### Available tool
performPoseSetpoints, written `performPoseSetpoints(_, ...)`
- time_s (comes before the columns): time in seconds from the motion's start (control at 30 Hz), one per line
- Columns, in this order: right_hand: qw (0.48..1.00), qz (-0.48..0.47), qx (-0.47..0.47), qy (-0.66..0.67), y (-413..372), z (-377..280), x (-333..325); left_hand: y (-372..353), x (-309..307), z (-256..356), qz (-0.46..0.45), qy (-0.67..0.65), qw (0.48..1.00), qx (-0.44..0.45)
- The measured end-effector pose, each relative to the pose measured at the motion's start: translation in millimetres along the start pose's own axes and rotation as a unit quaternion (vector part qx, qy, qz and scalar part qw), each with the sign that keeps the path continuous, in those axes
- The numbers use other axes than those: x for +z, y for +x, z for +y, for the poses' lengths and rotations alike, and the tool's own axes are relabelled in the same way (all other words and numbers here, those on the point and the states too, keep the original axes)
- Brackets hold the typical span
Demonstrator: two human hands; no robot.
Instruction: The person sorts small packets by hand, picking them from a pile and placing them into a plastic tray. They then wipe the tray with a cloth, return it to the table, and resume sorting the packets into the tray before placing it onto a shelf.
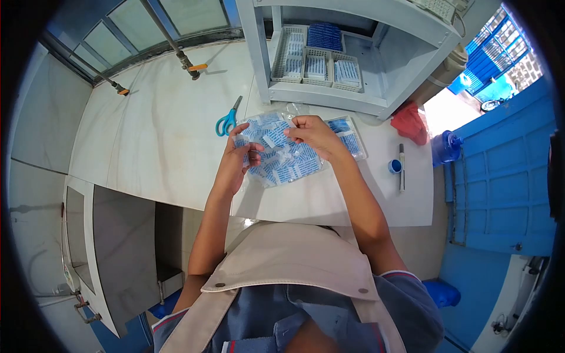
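Note:
A pile of small white packets with blue print [288, 167] lies on a clear plastic bag on the counter. My left hand [235, 162] is at the pile's left edge, its fingers curled around a printed packet [241, 142]. Over the pile's upper right, my right hand [318, 136] pinches the edge of another packet [275, 136] between thumb and forefinger. Blue-handled scissors [226, 123] rest just beyond my left hand, blades pointing away. Partly behind my right wrist is a white tray [360, 152] with more blue-printed packets.
A white shelf unit [329, 99] at the back holds several baskets [288, 56] of packets. On the right are a blue cap [394, 166], a marker [402, 170], a red cloth [409, 123] and a blue water bottle [445, 147]. Two taps with orange handles [199, 67] stand at the back left.

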State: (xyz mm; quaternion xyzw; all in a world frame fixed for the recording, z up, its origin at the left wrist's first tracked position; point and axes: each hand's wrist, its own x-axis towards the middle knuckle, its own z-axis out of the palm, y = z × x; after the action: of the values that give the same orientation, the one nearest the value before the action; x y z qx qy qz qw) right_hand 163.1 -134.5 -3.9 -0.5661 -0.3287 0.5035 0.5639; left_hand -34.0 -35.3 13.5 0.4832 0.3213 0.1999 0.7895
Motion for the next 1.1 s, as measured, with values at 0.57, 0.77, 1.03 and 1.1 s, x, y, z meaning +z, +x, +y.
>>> performPoseSetpoints(0.57, 0.990, -0.027, 0.098, 0.099, 0.4, -17.3, 33.6, 6.8, 28.1, -22.0, 0.013, 0.186, 0.975, 0.119)
performPoseSetpoints(0.77, 0.935, 0.030, -0.084, -0.345, 32.0, 38.5, 11.5, -2.3, 3.9, 6.9, 0.006, 0.082, 0.997, 0.006)
performPoseSetpoints(1.03, 0.874, 0.001, -0.145, -0.463, 40.8, 36.9, 14.0, 3.7, -1.9, -21.1, -0.034, 0.078, 0.995, -0.044)
performPoseSetpoints(1.1, 0.949, -0.074, 0.004, -0.306, 38.1, 20.1, 2.7, 13.5, -5.4, -23.5, -0.003, 0.090, 0.996, -0.003)
